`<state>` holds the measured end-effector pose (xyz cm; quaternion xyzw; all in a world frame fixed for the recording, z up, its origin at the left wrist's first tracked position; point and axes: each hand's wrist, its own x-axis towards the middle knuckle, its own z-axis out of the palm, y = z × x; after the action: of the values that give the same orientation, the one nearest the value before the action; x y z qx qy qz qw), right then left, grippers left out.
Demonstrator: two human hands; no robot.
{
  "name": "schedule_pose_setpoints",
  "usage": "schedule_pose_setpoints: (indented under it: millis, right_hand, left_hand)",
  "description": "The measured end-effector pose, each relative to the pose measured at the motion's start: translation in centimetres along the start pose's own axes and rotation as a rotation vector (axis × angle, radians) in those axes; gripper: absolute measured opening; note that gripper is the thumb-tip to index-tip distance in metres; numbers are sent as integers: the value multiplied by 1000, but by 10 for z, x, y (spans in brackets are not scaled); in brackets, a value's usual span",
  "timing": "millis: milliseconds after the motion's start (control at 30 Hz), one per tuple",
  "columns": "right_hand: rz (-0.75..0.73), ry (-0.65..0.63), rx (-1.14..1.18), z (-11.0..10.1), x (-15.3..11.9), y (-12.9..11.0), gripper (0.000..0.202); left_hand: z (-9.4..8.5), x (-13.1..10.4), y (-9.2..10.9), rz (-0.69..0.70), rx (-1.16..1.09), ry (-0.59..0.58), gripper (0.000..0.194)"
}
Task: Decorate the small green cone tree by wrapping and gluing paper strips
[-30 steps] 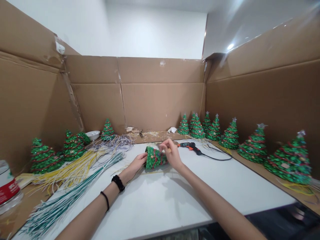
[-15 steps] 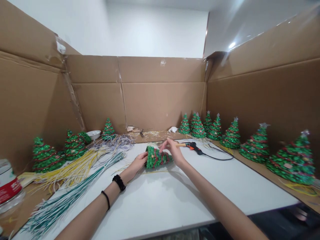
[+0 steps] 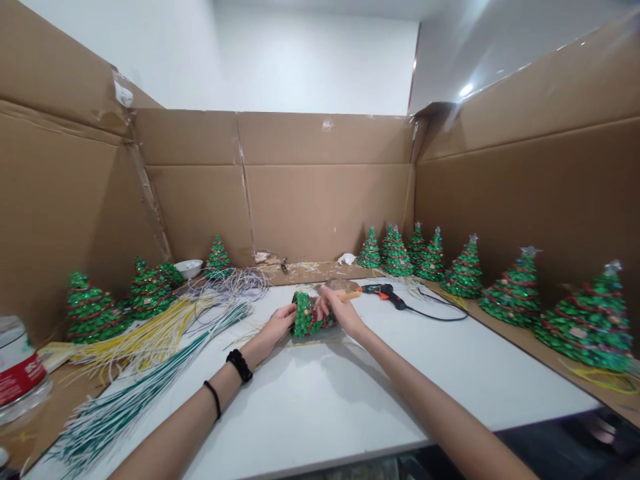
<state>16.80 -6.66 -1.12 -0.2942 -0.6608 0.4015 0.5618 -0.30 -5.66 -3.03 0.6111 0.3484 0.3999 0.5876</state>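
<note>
A small green Christmas tree (image 3: 303, 316) with red garland lies on its side above the white board, its wide base toward the left. My left hand (image 3: 280, 323) is closed around that base, thumb on top. Over the tree's narrower part is my right hand (image 3: 340, 312), fingers bent against the garland. A yellowish stick-like tool (image 3: 351, 295) sticks out of the right hand, its working end hidden by the fingers. Just beyond it a black and orange glue gun (image 3: 383, 291) rests on the board, nozzle pointing left.
Finished-looking trees (image 3: 465, 270) line the right edge, several with silver stars. More trees (image 3: 95, 310) stand at left beside yellow strands (image 3: 145, 333) and green-white strands (image 3: 150, 383). A white bowl (image 3: 188, 269), a red-labelled jar (image 3: 20, 373) and cardboard walls (image 3: 325, 193) surround the board.
My right hand has shifted slightly left and down onto the tree, covering its tip end, and the yellowish tool moved with it. My left hand keeps its place on the base.
</note>
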Motion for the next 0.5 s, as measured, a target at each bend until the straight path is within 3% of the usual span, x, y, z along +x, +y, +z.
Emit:
schedule_pose_setpoints:
  millis: [267,500]
  right_hand:
    - [82,-47,-184,3,0,-12,56]
    - [162,-111,-283,7,14,-31,50]
  left_hand:
    - [-3,4,-6,24,-67,-36,28]
    - [-8,9,-14,30,-144,-67,32]
